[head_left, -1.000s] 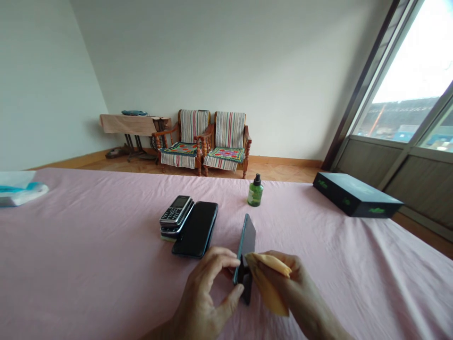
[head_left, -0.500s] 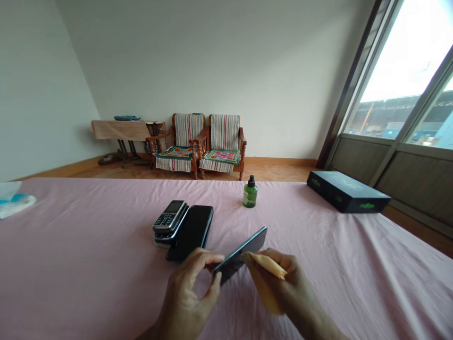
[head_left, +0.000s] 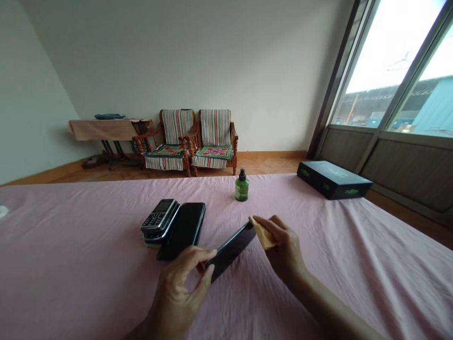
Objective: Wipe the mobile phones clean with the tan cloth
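Between thumb and fingers, my left hand [head_left: 180,283] grips the near-left end of a dark smartphone [head_left: 231,250], which is tilted on edge above the bed-like pink surface. My right hand [head_left: 283,245] is closed on a folded yellow cloth [head_left: 262,233], and the cloth touches the phone's far upper corner. Left of the phone lies another black smartphone [head_left: 186,229]. Beside it, partly overlapping its edge, is a small stack topped by a silver keypad phone [head_left: 159,215]; the lower items are mostly covered.
A green bottle with a black cap [head_left: 242,186] stands beyond my hands. A black box [head_left: 332,179] lies at the far right of the pink cloth [head_left: 88,264]. Past the edge are two wooden armchairs [head_left: 214,137] and a cloth-covered table [head_left: 102,130]. A window is on the right.
My right hand has moved the cloth up along the phone to its far corner. The left hand keeps its hold. The whole view has shifted a little to the right.
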Available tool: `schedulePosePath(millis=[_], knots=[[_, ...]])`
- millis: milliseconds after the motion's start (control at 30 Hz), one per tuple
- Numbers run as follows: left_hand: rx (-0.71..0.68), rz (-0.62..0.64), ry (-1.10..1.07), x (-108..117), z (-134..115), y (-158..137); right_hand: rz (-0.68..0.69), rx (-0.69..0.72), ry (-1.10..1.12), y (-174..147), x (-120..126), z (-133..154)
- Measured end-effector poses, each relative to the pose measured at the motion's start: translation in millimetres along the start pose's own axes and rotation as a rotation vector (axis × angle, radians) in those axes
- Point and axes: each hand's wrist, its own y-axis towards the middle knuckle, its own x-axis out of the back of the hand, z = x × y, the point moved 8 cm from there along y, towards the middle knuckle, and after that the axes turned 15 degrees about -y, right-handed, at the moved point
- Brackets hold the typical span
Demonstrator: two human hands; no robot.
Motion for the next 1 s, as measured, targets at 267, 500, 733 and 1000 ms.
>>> schedulePosePath(millis=[267, 500, 733, 1000], knots=[[0.043, 0.021, 0.01, 4, 11, 1, 0.044, 0.164, -0.031, -9, -12, 25], [0.053, 0.026, -0.006, 3, 12, 1, 0.103, 0.288, -0.049, -17, -16, 44], [0.052, 0.041, -0.019, 2, 11, 1, 0.068, 0.079, -0.05, 1, -7, 13], [0.067, 0.053, -0.034, 0, 15, -1, -0.051, -0.08, 0.104, 7, 17, 9]])
